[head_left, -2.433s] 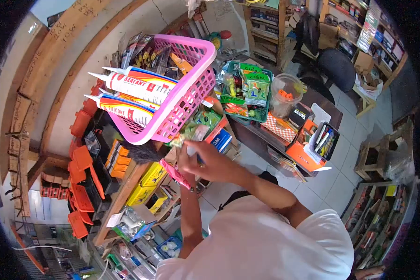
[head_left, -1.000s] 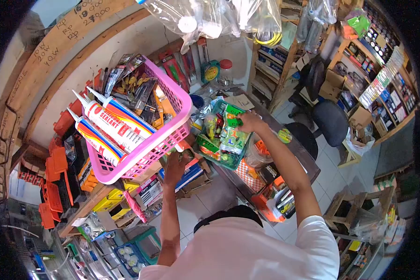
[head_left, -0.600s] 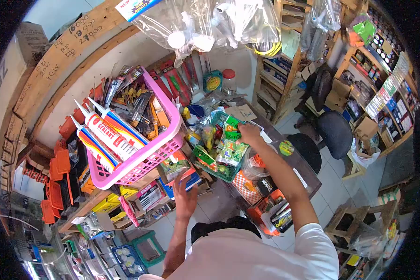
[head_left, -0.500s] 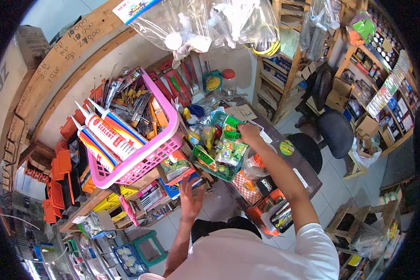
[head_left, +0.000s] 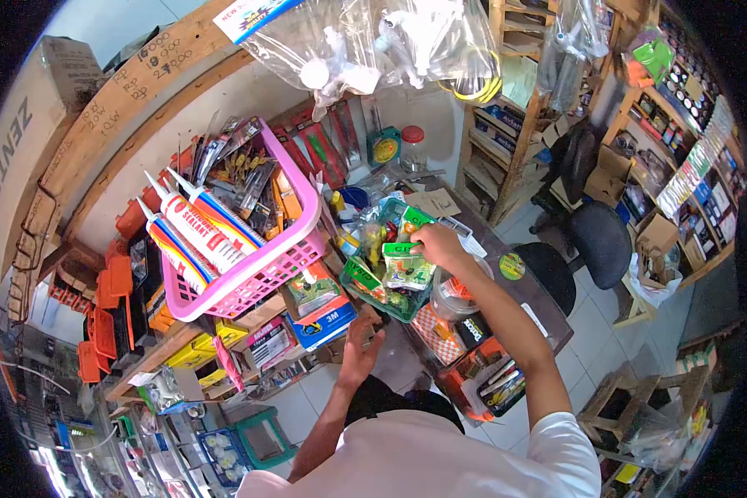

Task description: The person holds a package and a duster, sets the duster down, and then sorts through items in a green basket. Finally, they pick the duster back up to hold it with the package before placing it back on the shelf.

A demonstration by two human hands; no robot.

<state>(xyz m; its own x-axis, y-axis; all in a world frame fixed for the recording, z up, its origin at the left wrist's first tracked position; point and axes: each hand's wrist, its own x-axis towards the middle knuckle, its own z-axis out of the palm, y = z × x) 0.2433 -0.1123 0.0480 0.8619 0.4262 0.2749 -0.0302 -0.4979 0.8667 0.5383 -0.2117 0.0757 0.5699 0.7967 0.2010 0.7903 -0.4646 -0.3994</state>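
Observation:
My right hand (head_left: 438,246) reaches into a green basket (head_left: 358,287) full of small packets and pinches a green-labelled packet (head_left: 400,249) at its top. My left hand (head_left: 362,340) hangs just below the basket's near corner, fingers spread and holding nothing. It is beside a blue-and-white 3M box (head_left: 327,319). To the left a pink basket (head_left: 249,278) rests tilted on the shelf. It holds carded tools and two sealant tubes (head_left: 192,231) that stick out over its rim.
A clear plastic jar (head_left: 466,292) and an orange tray of pens (head_left: 483,380) sit on the dark counter right of the green basket. Bags of white fittings (head_left: 365,41) hang overhead. A black office chair (head_left: 599,236) stands behind the counter. Orange bins (head_left: 108,315) line the left shelves.
My left hand came away from under the pink basket and dropped to just below the green basket. My right hand stayed in the green basket and closed on a green packet.

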